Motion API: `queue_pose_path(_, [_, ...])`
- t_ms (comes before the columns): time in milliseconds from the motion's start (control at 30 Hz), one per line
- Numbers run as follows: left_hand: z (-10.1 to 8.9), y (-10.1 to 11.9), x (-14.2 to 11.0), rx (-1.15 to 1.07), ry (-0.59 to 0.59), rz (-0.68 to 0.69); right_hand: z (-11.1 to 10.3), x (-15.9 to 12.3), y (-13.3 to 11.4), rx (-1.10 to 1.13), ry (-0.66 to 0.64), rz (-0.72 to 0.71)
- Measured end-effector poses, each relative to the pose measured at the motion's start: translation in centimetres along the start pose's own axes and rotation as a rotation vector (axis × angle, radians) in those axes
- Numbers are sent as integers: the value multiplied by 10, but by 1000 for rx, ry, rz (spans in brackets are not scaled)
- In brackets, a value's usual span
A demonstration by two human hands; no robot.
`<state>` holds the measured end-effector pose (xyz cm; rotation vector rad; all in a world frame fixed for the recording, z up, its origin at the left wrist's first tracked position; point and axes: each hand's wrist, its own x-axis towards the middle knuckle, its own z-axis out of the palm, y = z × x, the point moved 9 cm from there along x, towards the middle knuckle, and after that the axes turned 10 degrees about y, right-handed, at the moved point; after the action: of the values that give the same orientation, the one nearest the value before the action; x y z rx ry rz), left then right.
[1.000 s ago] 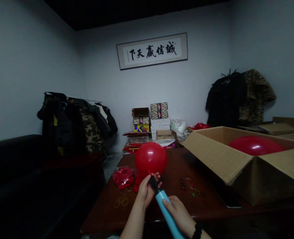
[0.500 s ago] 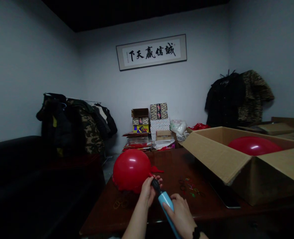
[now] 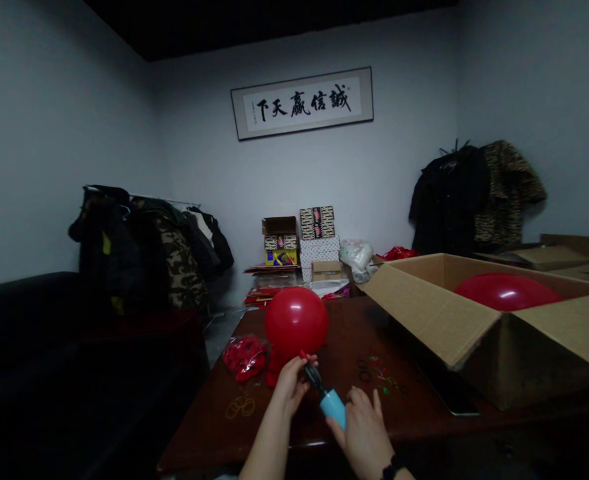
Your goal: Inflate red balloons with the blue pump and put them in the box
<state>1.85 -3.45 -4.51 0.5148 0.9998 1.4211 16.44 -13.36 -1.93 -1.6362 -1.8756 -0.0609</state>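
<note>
A round, inflated red balloon (image 3: 296, 321) stands above the dark wooden table, its neck toward me. My left hand (image 3: 290, 383) is closed around the balloon's neck, where it meets the black nozzle of a light blue hand pump (image 3: 333, 408). My right hand (image 3: 363, 427) grips the pump's blue body lower down; its lower end is hidden by that hand. Left of the balloon lies a clear plastic bag of red balloons (image 3: 245, 357). Some loose red balloon rubber (image 3: 274, 368) shows just beneath the inflated one.
Yellow rubber bands (image 3: 240, 407) lie at the table's left, and coloured bands (image 3: 382, 377) right of the pump. A black phone-like slab (image 3: 449, 393) rests beside an open cardboard box (image 3: 499, 353) holding another red balloon (image 3: 507, 292). Stacked boxes (image 3: 319, 257) stand behind.
The balloon has swung right and looks smaller and rounder, uncovering the bag of balloons. My right hand has shifted a little, and less of the pump's blue body shows.
</note>
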Motion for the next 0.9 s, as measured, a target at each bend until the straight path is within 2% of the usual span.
queue_pose_path(100, [10,5,-3,-150,-54,42,9,1,-1,86,-73,37])
queue_pose_path(267, [11,-2,-3,-233,-24,16,18,3,7,172,-161,104])
queue_pose_path(400, [9,0,-2,-212,7,144,21,1,10,193,-199,126])
queue_pose_path(567, [9,5,-3,-163,35,265,23,-2,0,227,-232,136])
queue_pose_path(733, [-1,14,1,-130,86,305,16,-3,-8,230,-244,129])
queue_pose_path(900, [-20,42,11,-150,127,356,15,-11,-7,223,-286,90])
